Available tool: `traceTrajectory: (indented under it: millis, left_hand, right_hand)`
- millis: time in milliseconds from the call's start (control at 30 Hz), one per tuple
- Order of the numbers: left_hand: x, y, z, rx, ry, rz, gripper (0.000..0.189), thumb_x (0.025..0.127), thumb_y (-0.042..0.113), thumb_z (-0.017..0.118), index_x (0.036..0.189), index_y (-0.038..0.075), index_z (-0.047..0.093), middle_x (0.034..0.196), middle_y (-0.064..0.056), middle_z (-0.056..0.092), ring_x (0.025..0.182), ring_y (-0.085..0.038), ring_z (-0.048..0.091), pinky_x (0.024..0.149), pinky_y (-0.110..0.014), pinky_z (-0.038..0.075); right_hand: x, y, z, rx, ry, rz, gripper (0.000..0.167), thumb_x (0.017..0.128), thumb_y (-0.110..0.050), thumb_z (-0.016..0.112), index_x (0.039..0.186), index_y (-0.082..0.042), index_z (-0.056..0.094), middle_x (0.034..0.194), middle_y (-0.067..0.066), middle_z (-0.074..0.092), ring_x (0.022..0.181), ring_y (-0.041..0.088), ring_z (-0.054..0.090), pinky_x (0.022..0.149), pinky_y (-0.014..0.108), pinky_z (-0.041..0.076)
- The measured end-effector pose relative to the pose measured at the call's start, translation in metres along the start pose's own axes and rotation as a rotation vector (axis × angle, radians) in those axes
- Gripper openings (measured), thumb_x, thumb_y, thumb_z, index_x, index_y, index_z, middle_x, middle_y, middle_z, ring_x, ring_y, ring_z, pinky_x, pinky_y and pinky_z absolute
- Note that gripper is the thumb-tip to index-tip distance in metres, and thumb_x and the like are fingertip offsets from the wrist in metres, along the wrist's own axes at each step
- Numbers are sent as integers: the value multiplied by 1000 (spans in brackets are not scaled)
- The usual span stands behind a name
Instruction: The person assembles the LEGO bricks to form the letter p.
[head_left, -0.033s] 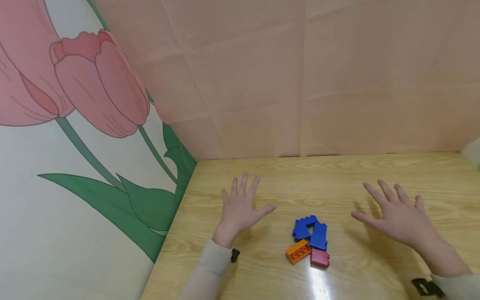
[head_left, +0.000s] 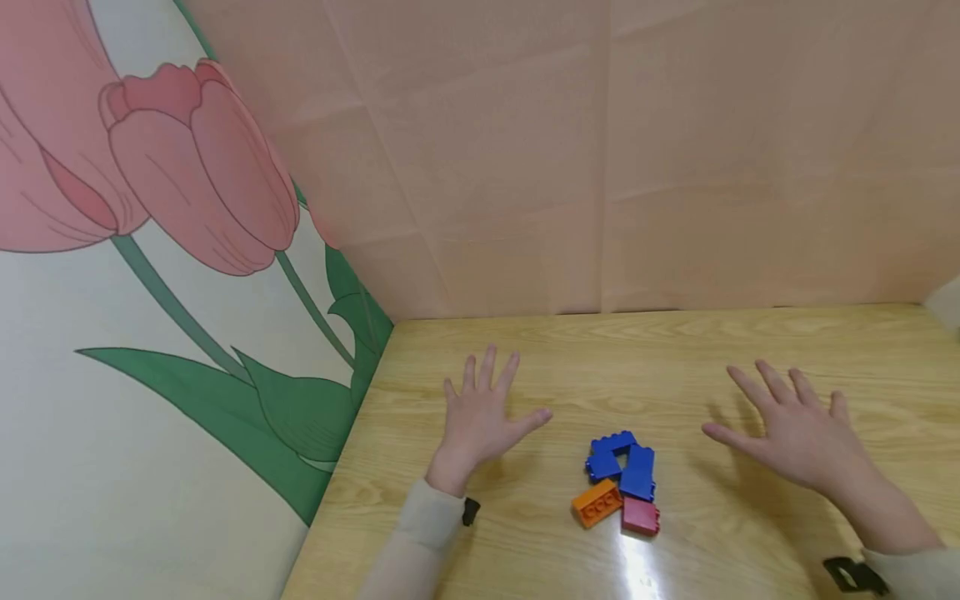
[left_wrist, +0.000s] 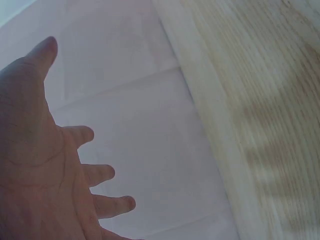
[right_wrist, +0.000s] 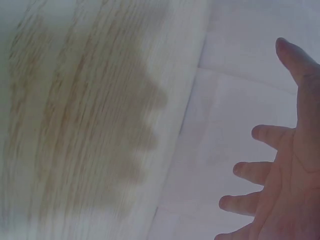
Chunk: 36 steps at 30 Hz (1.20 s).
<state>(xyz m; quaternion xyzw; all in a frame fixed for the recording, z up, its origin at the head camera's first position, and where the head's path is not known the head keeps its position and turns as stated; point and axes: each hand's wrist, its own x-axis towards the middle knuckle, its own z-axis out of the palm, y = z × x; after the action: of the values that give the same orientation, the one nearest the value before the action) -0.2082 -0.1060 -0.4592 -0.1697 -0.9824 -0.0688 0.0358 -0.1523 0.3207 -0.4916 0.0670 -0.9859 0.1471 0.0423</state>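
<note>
My left hand [head_left: 477,423] is held with spread fingers to the left of a small cluster of toy building bricks, holding nothing. To the right of the cluster, my right hand [head_left: 806,433] is spread the same way, its shadow falling on the table below. Both palms and splayed fingers show in the wrist views, with nothing in them. Between the hands sit blue bricks [head_left: 637,472] arranged around a small gap. An orange brick [head_left: 597,503] lies on its side at their front left, hollow underside showing. Close in front of the right blue brick is a red brick [head_left: 640,517].
The bricks lie on a wood-grain table [head_left: 555,350]. A plain pinkish cloth [head_left: 487,167] hangs along its back edge. On the left stands a panel printed with tulips [head_left: 202,167]. Light glares off the table in front of the red brick.
</note>
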Motion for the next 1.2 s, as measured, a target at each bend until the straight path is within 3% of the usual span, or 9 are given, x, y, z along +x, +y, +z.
traceTrajectory:
  millis: [200, 567, 700, 767, 833, 1033, 1133, 1200]
  left_hand:
    - [-2, -1, 1, -9, 5, 5, 101, 85, 95, 27, 167, 39, 6, 174, -6, 5, 155, -43, 13, 110, -79, 20]
    - [-2, -1, 1, 12, 58, 41, 99, 89, 91, 28, 167, 30, 22, 169, -9, 26, 150, -37, 32, 113, -66, 30]
    - [-3, 0, 2, 12, 79, 49, 97, 90, 90, 28, 166, 30, 25, 164, -9, 37, 143, -33, 42, 110, -61, 36]
    - [-5, 1, 2, -5, 89, 52, 96, 91, 89, 30, 165, 30, 28, 160, -8, 42, 139, -32, 47, 107, -59, 40]
    - [-6, 2, 2, -28, 90, 56, 94, 91, 89, 31, 164, 29, 31, 156, -8, 47, 133, -31, 51, 104, -56, 44]
    - [-12, 4, 8, -95, 55, 57, 92, 90, 89, 33, 161, 30, 39, 150, -4, 55, 126, -28, 58, 87, -48, 55]
    - [-14, 6, 12, -118, 44, 62, 90, 90, 89, 35, 158, 31, 44, 148, -3, 57, 119, -27, 64, 81, -45, 56]
    - [-16, 7, 15, -135, 39, 69, 87, 90, 88, 38, 155, 30, 49, 146, -2, 59, 111, -25, 67, 79, -42, 56]
  right_hand:
    - [0, 1, 3, -1, 13, -1, 107, 89, -76, 62, 168, -19, 17, 164, 34, 18, 140, 69, 14, 95, 90, 0]
    - [3, -2, 3, -18, 97, -42, 103, 89, -69, 68, 164, -11, 27, 156, 36, 33, 127, 67, 36, 89, 86, 30]
    - [3, -5, 1, 24, 96, -29, 101, 90, -68, 69, 162, -9, 31, 149, 37, 40, 113, 64, 53, 68, 72, 49]
    - [2, -6, 0, 50, 93, -14, 100, 90, -68, 68, 162, -9, 32, 147, 37, 42, 98, 58, 63, 53, 60, 51]
    - [1, -6, 0, 72, 98, -7, 97, 91, -67, 69, 160, -8, 35, 144, 38, 44, 86, 54, 66, 47, 52, 48]
    - [-2, -7, 3, 113, 129, -19, 86, 93, -61, 71, 151, -2, 48, 135, 40, 54, 94, 63, 61, 58, 62, 50]
    - [-5, -8, 5, 152, 151, -33, 80, 93, -56, 73, 147, -1, 51, 132, 36, 59, 96, 60, 63, 66, 66, 49]
    - [-8, -10, 6, 178, 151, -32, 78, 93, -55, 74, 147, -2, 52, 132, 32, 61, 88, 53, 67, 68, 67, 48]
